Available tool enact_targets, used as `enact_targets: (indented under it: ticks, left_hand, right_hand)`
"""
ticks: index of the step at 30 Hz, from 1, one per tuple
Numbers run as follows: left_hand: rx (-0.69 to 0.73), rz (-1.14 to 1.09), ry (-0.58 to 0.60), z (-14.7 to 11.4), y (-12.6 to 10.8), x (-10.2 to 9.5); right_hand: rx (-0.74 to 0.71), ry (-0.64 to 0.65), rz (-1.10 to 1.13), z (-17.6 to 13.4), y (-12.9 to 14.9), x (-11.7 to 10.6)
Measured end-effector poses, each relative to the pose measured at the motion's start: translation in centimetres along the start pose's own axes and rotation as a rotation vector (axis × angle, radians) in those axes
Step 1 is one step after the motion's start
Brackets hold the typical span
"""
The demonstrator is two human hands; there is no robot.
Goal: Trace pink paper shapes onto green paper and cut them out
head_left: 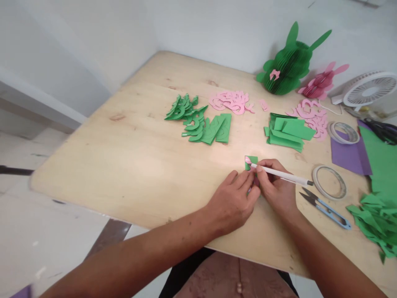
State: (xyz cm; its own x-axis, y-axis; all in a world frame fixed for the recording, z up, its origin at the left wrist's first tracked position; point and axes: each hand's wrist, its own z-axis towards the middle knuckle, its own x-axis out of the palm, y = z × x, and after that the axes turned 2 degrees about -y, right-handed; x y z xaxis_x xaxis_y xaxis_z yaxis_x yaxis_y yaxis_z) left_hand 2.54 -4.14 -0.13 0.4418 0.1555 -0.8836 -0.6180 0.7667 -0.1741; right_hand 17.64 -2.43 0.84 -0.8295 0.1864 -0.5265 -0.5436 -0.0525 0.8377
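My right hand is closed around a white pen, whose tip touches a small pink paper cutout. The pink cutout lies on a small green paper piece on the table. My left hand presses its fingers together on the near part of the green and pink paper, pinning it down and hiding much of it. Just right of my right hand are a roll of tape and light blue thread snips.
Beyond my hands lie green paper cutouts, pink cutouts and folded green strips. Green and pink honeycomb paper rabbits stand by the wall near a white fan. Green scraps and purple paper are at right.
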Motion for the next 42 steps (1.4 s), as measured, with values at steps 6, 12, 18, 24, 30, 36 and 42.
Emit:
enact_targets:
  ticks: [6, 12, 18, 24, 30, 36, 42]
  left_hand:
    - [-0.002, 0.001, -0.004, -0.01, -0.03, 0.00]
    - [0.000, -0.006, 0.010, -0.05, 0.03, 0.03]
    - [0.002, -0.005, 0.008, -0.09, 0.00, 0.09]
    - [0.006, 0.000, 0.002, -0.06, 0.03, 0.07]
    - [0.006, 0.009, 0.001, -0.10, 0.05, 0.13]
    - [0.010, 0.000, -0.008, -0.10, 0.07, 0.09]
    - [0.010, 0.002, -0.008, -0.12, 0.06, 0.15]
  right_hand:
    - [-0.011, -0.002, -0.007, 0.05, 0.16, -0.03]
    - [-0.006, 0.008, -0.011, 0.03, 0.25, -0.12]
    - [-0.009, 0.007, -0.022, -0.01, 0.24, -0.14]
    - [-0.010, -0.006, -0.030, 0.06, 0.18, -0.07]
    - [-0.017, 0.000, -0.033, -0.03, 0.11, -0.19]
    - [-0.023, 0.002, -0.052, 0.01, 0.08, -0.21]
    - [-0.057, -0.019, -0.079, -0.04, 0.23, -0.23]
